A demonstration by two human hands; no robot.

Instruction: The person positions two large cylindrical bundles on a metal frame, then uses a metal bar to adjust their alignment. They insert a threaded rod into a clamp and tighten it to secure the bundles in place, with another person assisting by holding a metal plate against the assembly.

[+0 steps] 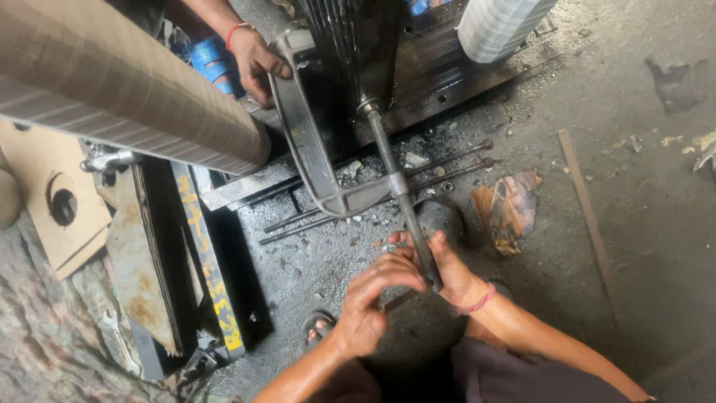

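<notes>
A large grey steel C-clamp (313,160) grips a dark stack of metal plates (358,45) on the floor. Its long threaded screw (391,172) runs down toward me. My left hand (369,306) and my right hand (447,272) both close around the screw's lower end and its short cross handle (399,300). Another person's hand (253,63), with a red thread at the wrist, holds the clamp's upper jaw. A red thread also circles my right wrist.
A thick brown paper-wound cylinder (127,89) lies at the upper left. A white wound coil (500,26) stands at the top right. Thin steel rods (388,186) lie on the oily floor (641,224). Rusty plates (142,269), cardboard (45,194) and a yellow-marked bar (209,269) sit left.
</notes>
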